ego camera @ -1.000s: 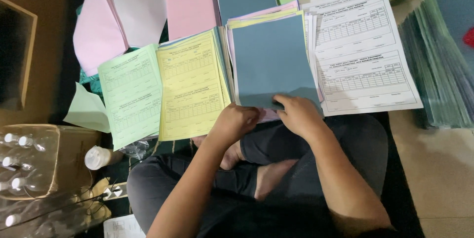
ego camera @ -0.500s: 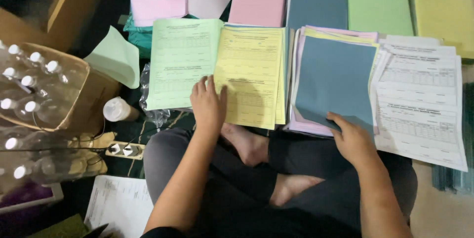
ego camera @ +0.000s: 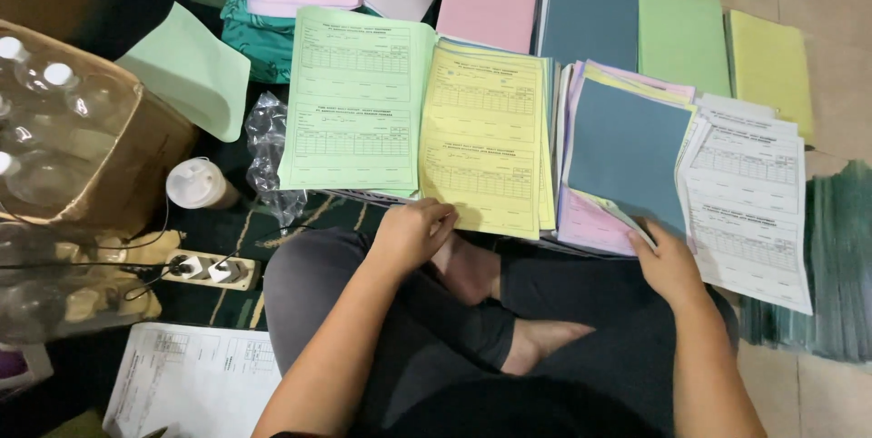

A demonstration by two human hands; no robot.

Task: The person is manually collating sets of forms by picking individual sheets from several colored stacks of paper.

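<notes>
Head view: person sits cross-legged on floor among paper stacks. Since half second ago, left hand point(ego camera: 413, 233) has slid from top of yellow form stack point(ego camera: 486, 143) to its near edge, fingers curled, pinching bottom corner of top sheet, a lift likely starting. Right hand point(ego camera: 670, 263) stays at lower corner of blue sheet point(ego camera: 627, 152), fingertips gripping edge. White form stack point(ego camera: 749, 206) just beside; green form stack point(ego camera: 359, 102) left.

left hand point(ego camera: 413, 233): yellow forms point(ego camera: 486, 143) | right hand point(ego camera: 670, 263): blue sheet point(ego camera: 627, 152)
</notes>
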